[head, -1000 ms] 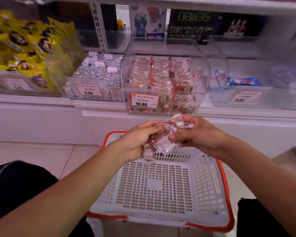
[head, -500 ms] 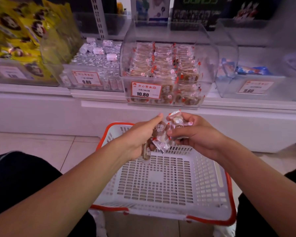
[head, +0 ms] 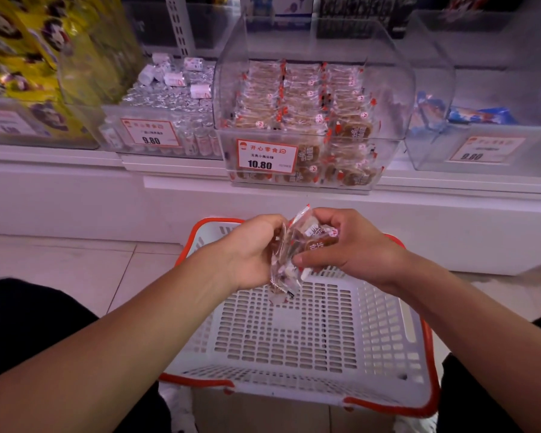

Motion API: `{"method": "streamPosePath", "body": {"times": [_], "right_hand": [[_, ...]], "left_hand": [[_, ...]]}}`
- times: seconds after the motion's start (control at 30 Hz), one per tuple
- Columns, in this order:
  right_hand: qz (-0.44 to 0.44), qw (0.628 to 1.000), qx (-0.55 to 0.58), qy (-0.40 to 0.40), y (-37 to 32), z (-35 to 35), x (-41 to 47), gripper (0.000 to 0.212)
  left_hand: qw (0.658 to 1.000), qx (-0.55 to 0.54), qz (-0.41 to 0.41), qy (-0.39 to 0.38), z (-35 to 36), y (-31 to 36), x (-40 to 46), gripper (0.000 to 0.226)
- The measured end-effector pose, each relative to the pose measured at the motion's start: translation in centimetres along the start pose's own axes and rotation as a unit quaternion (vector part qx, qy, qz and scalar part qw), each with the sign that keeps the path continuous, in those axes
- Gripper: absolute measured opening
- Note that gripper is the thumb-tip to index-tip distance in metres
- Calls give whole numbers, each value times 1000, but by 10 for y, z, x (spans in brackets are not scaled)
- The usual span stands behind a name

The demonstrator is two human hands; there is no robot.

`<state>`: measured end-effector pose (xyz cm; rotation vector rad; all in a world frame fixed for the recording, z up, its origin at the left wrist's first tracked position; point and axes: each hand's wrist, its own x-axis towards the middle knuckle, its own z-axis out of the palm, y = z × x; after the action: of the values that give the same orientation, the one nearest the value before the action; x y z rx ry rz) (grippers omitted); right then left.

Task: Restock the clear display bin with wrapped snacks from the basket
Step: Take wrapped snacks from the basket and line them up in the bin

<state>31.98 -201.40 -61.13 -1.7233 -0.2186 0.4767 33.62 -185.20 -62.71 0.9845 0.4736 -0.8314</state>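
both hands meet above the far end of a white slotted shopping basket (head: 294, 339) with an orange rim, which sits on the tiled floor (head: 60, 267) in front of a white shelf (head: 75, 189). the left hand (head: 250, 254) has its fingers curled around a small bunch of clear-wrapped snacks (head: 289, 257), some of which hang down below the palm toward the basket floor. the right hand (head: 350, 245) pinches the upper packets of the same bunch between thumb and curled fingers, a brown snack showing through the wrapper. the basket floor visible beneath the hands shows only its slots. on the shelf straight ahead stands the clear display bin (head: 388, 89), packed with neat rows of the same red-edged wrapped snacks and carrying a price label (head: 266, 156) reading 10.80 on its front. to its left is a bin of small silver-wrapped sweets (head: 169, 98) labelled 9.80, and further left a pile of yellow bags (head: 28, 57). to the right is another clear bin holding blue packets (head: 478, 115). dark trouser legs frame the basket on both sides.
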Motion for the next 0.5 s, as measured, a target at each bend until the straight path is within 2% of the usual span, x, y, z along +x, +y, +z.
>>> {"method": "streamPosePath", "body": {"times": [0.2, 0.37, 0.5], "right_hand": [[56, 996, 73, 3, 12, 12, 4, 32], [136, 982, 128, -20, 13, 16, 5, 39], [190, 962, 196, -2, 18, 21, 6, 44]], "left_hand": [[994, -99, -22, 40, -4, -7, 1, 59], [990, -112, -16, 89, -8, -4, 4, 51], [995, -69, 12, 74, -4, -8, 3, 48]]}}
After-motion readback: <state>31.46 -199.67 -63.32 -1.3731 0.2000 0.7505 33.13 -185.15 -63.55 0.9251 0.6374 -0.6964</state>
